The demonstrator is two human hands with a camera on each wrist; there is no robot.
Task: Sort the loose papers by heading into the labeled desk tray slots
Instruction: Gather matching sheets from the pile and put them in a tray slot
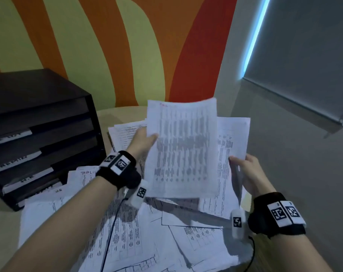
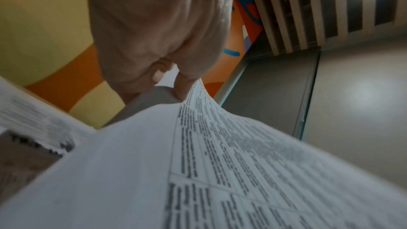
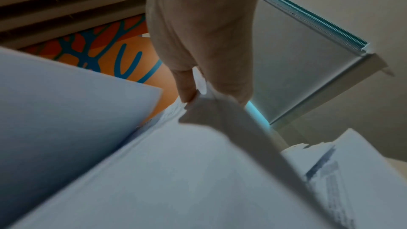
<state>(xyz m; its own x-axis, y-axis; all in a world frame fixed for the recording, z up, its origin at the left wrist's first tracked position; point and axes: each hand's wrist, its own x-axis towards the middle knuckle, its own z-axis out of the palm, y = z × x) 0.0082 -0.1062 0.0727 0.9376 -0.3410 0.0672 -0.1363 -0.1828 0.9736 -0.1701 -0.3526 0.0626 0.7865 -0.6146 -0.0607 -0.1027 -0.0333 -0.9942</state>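
Both forearms are reaching forward over the tabletop [image 1: 115, 112], each wearing a black wrist strap with square coded tags. The left hand [image 1: 142, 141] is raised, its grip pinching the left edge of a printed sheet [image 1: 183, 148], thumb on the front and fingers behind; the sheet is standing nearly upright above the loose papers [image 1: 147, 232]. The right hand [image 1: 249, 174] is sitting lower and to the right, its grip pinching the right edge of a second sheet [image 1: 232, 150] that is lying partly behind the first. A short red heading at the top of the printed sheet is too blurred to read. "TASKLI…" is showing in red on one loose paper near the left wrist. The black desk tray [image 1: 43, 134] is standing at the left, well apart from both hands, its slot labels too smeared to read.
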